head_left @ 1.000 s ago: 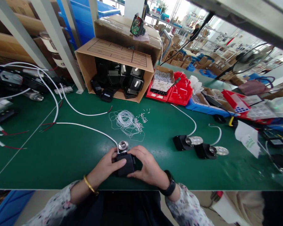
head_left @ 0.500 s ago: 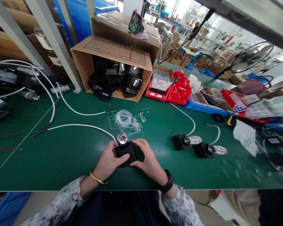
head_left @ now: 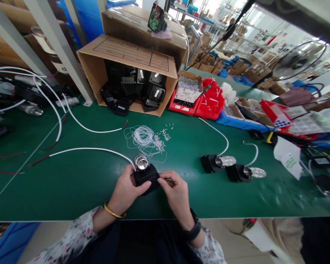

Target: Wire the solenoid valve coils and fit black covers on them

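My left hand (head_left: pixel 128 186) grips the left side of a black plastic housing (head_left: pixel 147 179), thumb across its front face. A shiny metal cylinder (head_left: pixel 141 161) sits at the housing's top, and a white cable (head_left: pixel 90 149) runs from it leftward to bare red and dark wire ends. At the housing's right edge, the thumb and index finger of my right hand (head_left: pixel 176 190) are pinched together; what lies between them is too small to make out. Just beyond the housing lie a tangle of thin clear tubing (head_left: pixel 143 135) and several small pins (head_left: pixel 160 142).
Two similar black units (head_left: pixel 210 163) with metal cylinders lie to the right. At the back, a cardboard box (head_left: pixel 126 51) on its side holds black housings. Red trays (head_left: pixel 181 107) and a blue bin (head_left: pixel 231 121) line the rear right. More cabled units (head_left: pixel 30 109) crowd the left.
My right hand has gone from spread around the housing's right side to a pinch at its right edge. The housing has turned slightly in my left hand.
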Demonstrator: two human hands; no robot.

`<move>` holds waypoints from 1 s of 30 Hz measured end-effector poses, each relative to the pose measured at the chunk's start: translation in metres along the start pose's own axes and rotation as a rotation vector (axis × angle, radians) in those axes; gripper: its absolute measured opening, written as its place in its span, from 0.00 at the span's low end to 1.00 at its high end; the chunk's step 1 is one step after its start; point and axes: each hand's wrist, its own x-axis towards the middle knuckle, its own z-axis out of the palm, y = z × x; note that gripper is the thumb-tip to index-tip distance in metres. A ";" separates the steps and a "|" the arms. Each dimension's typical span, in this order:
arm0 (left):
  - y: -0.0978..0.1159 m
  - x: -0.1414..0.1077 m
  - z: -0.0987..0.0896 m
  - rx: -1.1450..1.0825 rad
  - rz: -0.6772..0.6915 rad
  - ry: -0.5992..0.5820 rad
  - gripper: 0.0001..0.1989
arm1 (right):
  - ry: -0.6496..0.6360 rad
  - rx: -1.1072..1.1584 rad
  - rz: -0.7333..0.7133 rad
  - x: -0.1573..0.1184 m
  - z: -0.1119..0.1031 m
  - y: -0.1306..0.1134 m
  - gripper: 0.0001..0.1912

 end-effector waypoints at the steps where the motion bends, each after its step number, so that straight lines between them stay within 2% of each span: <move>1: -0.001 -0.001 0.001 -0.001 0.003 0.004 0.21 | 0.010 -0.055 -0.056 -0.002 0.000 -0.001 0.03; 4: -0.002 -0.002 0.002 0.003 0.003 0.017 0.21 | 0.032 -0.208 -0.259 -0.007 -0.002 -0.002 0.07; 6: -0.002 -0.003 0.003 0.022 0.006 0.021 0.21 | 0.067 -0.251 -0.342 -0.008 -0.008 -0.003 0.07; 8: -0.001 -0.004 0.004 0.037 0.000 0.016 0.22 | 0.198 -0.210 -0.336 -0.005 -0.019 -0.001 0.06; 10: 0.000 -0.005 0.004 0.031 -0.009 0.000 0.23 | 0.370 -0.099 -0.247 0.000 -0.032 0.003 0.05; 11: 0.000 -0.006 0.004 0.030 -0.009 -0.008 0.23 | 0.401 -0.034 -0.181 0.001 -0.038 0.006 0.05; 12: 0.001 -0.007 0.005 0.037 -0.002 -0.012 0.23 | 0.368 0.021 -0.108 0.001 -0.041 0.009 0.06; 13: 0.001 -0.008 0.005 0.053 0.013 -0.013 0.23 | 0.272 0.051 -0.033 -0.001 -0.043 0.012 0.06; 15: -0.001 -0.012 0.005 0.134 0.052 -0.020 0.23 | -0.005 0.031 0.076 -0.007 -0.042 0.017 0.13; 17: -0.004 -0.017 0.004 0.260 0.095 -0.041 0.23 | -0.190 -0.040 0.086 -0.015 -0.039 0.022 0.21; 18: -0.006 -0.020 0.003 0.324 0.123 -0.054 0.24 | -0.227 -0.076 0.061 -0.017 -0.039 0.025 0.21; 20: -0.011 -0.024 0.001 0.422 0.202 -0.098 0.25 | -0.217 -0.143 0.001 -0.013 -0.044 0.032 0.15; 22: -0.016 -0.026 0.001 0.451 0.305 -0.158 0.29 | -0.157 -0.249 -0.036 0.003 -0.052 0.039 0.10; 25: -0.020 -0.023 0.003 0.443 0.397 -0.243 0.33 | -0.079 -0.393 -0.080 0.048 -0.060 0.049 0.09; 27: -0.020 -0.017 0.006 0.441 0.398 -0.275 0.34 | -0.061 -0.444 -0.123 0.085 -0.056 0.052 0.09; 30: -0.015 -0.006 0.008 0.419 0.368 -0.319 0.36 | -0.072 -0.534 -0.201 0.136 -0.041 0.052 0.19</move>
